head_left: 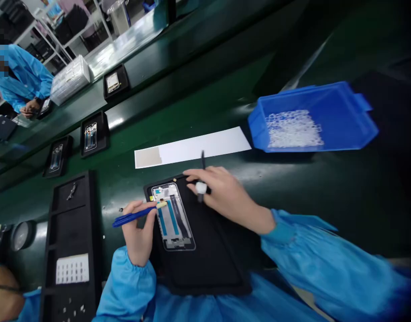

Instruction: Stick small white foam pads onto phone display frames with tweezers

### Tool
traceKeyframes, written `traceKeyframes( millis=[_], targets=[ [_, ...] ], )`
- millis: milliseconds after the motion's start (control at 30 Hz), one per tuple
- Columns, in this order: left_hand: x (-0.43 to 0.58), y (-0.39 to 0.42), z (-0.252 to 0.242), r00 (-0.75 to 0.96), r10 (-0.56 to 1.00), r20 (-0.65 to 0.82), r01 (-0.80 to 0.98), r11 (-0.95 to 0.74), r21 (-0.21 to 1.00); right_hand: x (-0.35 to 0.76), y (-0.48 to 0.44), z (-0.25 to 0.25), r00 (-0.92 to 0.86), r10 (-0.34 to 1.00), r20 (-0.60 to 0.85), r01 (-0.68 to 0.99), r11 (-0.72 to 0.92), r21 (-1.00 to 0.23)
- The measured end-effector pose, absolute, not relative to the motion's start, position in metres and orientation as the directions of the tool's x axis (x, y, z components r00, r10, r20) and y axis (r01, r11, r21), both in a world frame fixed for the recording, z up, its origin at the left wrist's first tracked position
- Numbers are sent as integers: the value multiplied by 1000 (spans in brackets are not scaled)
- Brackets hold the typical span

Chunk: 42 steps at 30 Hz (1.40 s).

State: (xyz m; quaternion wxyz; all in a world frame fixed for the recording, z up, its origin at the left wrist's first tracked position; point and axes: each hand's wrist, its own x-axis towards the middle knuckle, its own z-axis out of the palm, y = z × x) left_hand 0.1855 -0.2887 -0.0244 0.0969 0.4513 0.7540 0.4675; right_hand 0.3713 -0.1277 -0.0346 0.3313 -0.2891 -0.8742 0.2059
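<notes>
A phone frame (pixel 174 219) with blue strips and a dark ribbon lies in the left part of a black tray (pixel 212 264). My left hand (pixel 140 232) is closed around a blue pen-shaped tool (pixel 128 218), whose pale yellow tip is over the frame's upper part. To the right of the frame, my right hand (pixel 225 192) is held over the tray with thumb and fingers pinched. Between them is a small white and black part (pixel 201 188), and a thin dark end sticks up above the fingers. Its exact kind is too blurred to tell.
A blue bin (pixel 312 116) of small white pieces stands at the back right. Behind the tray lies a white strip (pixel 205 145). A compartmented black tray (pixel 68 223) is at left, with phone trays (pixel 94 134) beyond. Another person (pixel 24 80) sits across the bench.
</notes>
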Motion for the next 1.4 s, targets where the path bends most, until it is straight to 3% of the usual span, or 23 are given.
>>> traceKeyframes(
  millis=[200,333,500,700,1400],
  targets=[
    [188,-284,-22,-510,787,347,686,129,716,331,-140,-50,-674,637,375,435,752,-496],
    [191,-285,-15,-465,798,382,722,92,685,340,-149,-51,-709,609,356,352,743,-569],
    [195,-280,-10,-367,874,318,714,45,699,354,-160,-57,-714,604,354,285,712,-641],
    [197,-267,-5,-262,921,289,805,43,592,354,-159,-61,-704,640,307,272,642,-717],
    [205,-255,6,-108,953,283,923,-10,385,356,-158,-58,-707,632,316,292,668,-684]
  ],
)
